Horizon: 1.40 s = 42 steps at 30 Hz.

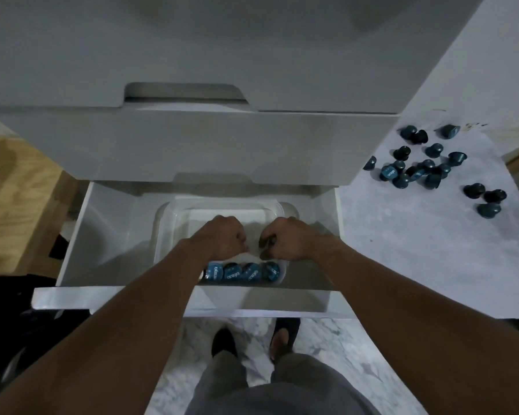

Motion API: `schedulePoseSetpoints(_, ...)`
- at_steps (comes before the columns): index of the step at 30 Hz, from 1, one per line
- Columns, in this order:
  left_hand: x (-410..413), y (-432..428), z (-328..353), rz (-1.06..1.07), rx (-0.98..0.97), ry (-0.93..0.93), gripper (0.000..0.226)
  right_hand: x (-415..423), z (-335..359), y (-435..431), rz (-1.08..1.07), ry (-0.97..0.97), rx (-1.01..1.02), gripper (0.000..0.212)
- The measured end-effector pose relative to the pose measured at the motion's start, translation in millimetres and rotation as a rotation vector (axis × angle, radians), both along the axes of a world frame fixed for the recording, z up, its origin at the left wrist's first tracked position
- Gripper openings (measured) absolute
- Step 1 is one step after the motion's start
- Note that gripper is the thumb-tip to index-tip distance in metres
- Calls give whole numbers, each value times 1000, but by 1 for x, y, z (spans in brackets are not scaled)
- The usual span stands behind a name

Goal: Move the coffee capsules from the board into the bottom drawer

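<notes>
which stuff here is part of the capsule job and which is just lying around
Job: loose capsules on the board; bottom drawer; clear tub inside it; row of capsules in the tub; left hand and right hand over the tub, the right pinching a dark capsule.
Just there: drawers above; wooden floor; dark slippers.

Dim, even light, white drawer cabinet [192, 49] with cut-out handle notches, grey-veined marble floor [357, 369] beneath, light wooden panel [18, 190] at left, dark shapes at lower left
</notes>
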<state>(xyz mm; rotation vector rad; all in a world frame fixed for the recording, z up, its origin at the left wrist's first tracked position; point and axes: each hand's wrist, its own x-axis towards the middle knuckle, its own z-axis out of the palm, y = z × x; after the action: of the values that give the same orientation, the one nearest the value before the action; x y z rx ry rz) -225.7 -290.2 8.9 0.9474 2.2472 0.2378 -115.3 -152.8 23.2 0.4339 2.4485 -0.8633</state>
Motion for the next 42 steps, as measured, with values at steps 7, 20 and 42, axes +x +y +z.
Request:
schedulePoseSetpoints(7,3,-19,15,59,87,287,30,16,13,-9,-213,199,147,27)
schedulePoseSetpoints(20,90,-59,77,-199,572,688,29,125,65,-75,-438,584,673,43)
schedulePoseSetpoints(42,232,155,90,-290,679,617,32,274,69,110,-639,615,727,38)
